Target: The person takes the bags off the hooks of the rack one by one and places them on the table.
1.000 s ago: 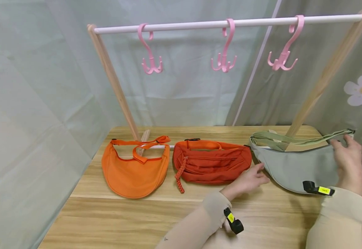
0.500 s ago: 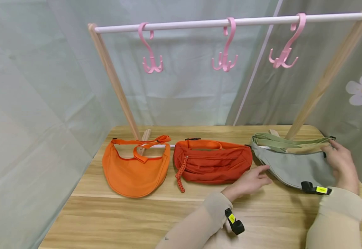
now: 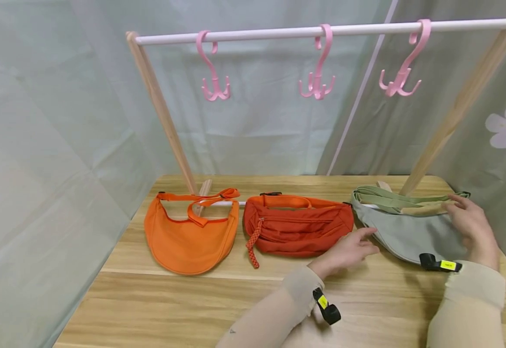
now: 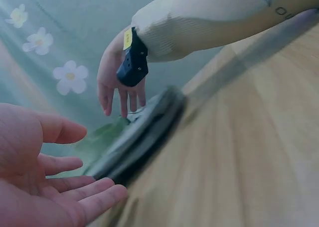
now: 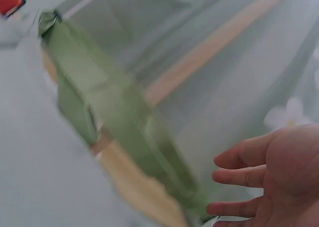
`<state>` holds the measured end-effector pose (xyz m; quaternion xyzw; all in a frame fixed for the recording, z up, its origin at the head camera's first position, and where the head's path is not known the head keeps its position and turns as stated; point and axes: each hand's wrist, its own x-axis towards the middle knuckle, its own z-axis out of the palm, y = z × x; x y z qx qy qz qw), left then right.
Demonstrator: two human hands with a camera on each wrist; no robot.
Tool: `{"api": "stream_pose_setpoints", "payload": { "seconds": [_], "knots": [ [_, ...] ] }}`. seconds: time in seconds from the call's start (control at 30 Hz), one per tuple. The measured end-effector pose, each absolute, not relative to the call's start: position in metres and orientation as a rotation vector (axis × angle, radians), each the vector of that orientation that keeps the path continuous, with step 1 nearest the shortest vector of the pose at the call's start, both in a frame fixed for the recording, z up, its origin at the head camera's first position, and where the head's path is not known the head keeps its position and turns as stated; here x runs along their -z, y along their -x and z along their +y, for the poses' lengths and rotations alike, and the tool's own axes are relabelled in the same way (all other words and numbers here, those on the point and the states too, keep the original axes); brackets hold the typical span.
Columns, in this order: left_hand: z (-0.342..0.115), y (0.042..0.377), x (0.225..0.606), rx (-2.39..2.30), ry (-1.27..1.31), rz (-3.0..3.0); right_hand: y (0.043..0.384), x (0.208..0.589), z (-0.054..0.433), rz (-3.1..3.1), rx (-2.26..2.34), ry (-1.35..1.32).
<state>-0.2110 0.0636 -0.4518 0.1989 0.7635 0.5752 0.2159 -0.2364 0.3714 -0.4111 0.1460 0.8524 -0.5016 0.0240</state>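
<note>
A grey-green crescent bag lies at the right of the table, its green strap folded loosely along the top edge. My right hand is over the bag's right end; in the right wrist view its fingers are extended beside the strap's end, gripping nothing. Close to the bag's lower left edge is my left hand, fingers loosely spread and holding nothing. A red waist bag with a braided zipper pull lies in the middle, just beyond that hand. To its left is an orange crescent bag.
Behind the bags stands a rack with a white rail and wooden legs. Three pink hooks hang from the rail, among them a middle hook. Pale curtains surround the wooden table.
The grey-green bag's right end and strap have shifted left with my right hand, which has since let go of them. My left hand has stayed nearly in place.
</note>
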Motion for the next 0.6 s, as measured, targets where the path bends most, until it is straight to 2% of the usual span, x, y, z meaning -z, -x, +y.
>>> {"api": "stream_pose_setpoints", "payload": {
  "seconds": [0.27, 0.6],
  "knots": [
    [0.045, 0.225, 0.426, -1.83, -0.631, 2.001, 0.229, 0.369, 0.339, 2.876, 1.449, -0.408],
    [0.005, 0.242, 0.387, -2.053, -0.678, 1.841, 0.224, 0.337, 0.293, 2.95, 1.452, 0.048]
  ]
}}
